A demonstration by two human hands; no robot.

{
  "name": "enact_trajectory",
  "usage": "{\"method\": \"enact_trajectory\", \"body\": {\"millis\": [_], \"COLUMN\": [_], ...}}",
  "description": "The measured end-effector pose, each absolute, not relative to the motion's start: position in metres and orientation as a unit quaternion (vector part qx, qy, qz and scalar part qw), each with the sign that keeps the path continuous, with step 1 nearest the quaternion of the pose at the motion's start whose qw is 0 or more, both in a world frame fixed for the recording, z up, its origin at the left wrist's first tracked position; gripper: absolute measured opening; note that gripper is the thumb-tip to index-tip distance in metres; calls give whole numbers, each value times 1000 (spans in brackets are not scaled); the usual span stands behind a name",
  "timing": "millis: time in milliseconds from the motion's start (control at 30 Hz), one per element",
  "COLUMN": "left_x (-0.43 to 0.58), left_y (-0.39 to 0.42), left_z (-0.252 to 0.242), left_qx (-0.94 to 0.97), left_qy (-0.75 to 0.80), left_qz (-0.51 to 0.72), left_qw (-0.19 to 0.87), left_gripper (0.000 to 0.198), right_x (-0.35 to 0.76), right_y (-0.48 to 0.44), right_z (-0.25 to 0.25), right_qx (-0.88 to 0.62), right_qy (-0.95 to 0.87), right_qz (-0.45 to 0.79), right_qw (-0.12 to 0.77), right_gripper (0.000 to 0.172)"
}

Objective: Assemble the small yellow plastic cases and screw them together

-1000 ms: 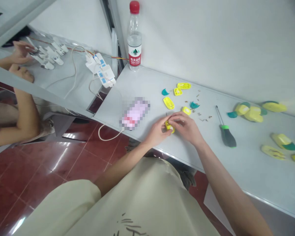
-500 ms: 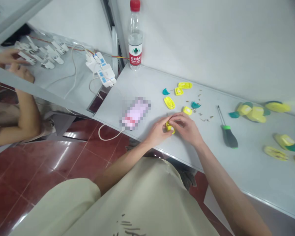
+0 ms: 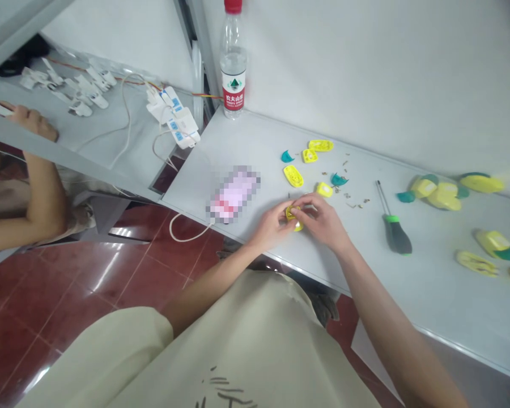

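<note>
This is a small assembly workshop: I'm at a long white workbench [image 3: 429, 289] with a screwdriver [image 3: 394, 226], yellow plastic parts [image 3: 293, 176] and small screws [image 3: 357, 203] spread along it. Red floor tiles [image 3: 68, 294] lie below, and another person's arm [image 3: 42, 209] reaches a neighbouring bench [image 3: 110, 148] with wired white clips [image 3: 80, 96].

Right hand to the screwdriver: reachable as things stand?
Probably yes: the right hand sits near the green-handled screwdriver, with only small loose bits around and nothing large between. But it's holding the yellow plastic piece with the left hand, so must let go first.
</note>
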State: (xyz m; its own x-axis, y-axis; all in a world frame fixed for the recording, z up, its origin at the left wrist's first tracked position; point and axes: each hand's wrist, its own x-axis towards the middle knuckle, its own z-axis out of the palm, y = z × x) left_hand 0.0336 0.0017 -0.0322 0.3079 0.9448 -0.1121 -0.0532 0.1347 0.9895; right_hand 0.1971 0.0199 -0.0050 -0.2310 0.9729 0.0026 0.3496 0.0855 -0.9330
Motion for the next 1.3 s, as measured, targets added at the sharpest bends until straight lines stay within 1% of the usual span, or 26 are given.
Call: {"method": "enact_trajectory", "body": {"millis": [100, 267, 467, 667, 967, 1133, 1300], "left_x": [33, 31, 34, 35, 32, 27, 24], "left_y": [2, 4, 8, 8, 4, 5, 7], "left_z": [-34, -38, -45, -42, -32, -36, -34], "left_qx": [543, 572, 530, 540, 581, 581, 554], "left_qy": [429, 426, 437, 447, 440, 407, 385], "left_qz": [386, 365, 359, 342, 339, 346, 355], "left_qw": [609, 598, 632, 626, 595, 614, 647], "left_gripper": [53, 69, 69, 73, 71, 71, 64], "right_x": [199, 198, 198, 200, 199, 196, 197], "right_y": [21, 24, 24, 21, 19, 22, 23], "right_z": [-6, -4, -2, 1, -1, 1, 4], "right_qx": [-518, -521, -531, -534, -534, -533, -536], "right_qy": [-636, -621, -614, -598, -602, -599, -609], "right_qz": [456, 478, 475, 484, 480, 492, 486], "right_qw": [345, 337, 341, 350, 350, 339, 325], "right_gripper": [19, 23, 24, 24, 22, 23, 22]}}
